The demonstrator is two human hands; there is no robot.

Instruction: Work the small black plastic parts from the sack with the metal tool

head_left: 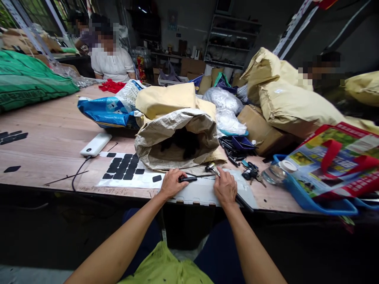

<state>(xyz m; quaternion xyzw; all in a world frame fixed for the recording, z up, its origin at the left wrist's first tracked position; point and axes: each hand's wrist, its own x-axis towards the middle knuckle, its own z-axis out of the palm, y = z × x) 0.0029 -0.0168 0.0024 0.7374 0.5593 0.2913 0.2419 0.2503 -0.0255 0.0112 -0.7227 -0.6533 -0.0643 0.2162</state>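
Note:
My left hand [173,183] is closed on a short black rod [189,179] that pokes out to the right over a grey board [198,193]. My right hand [225,187] is wrapped round a hammer [211,168], its metal head up and left of the fingers and its black handle coming out at lower right. Just behind both hands lies an open cloth sack [154,146] with dark contents [183,142]. Black rounded pieces [126,165] sit in rows on a white sheet [148,182] to the left.
A white power bank [96,144] with a cable lies left. Black parts [229,150], keys [251,172], a clear jar [275,173] and a blue tray [314,201] with a colourful bag [334,157] are right. Two people sit at back left, another person at back right.

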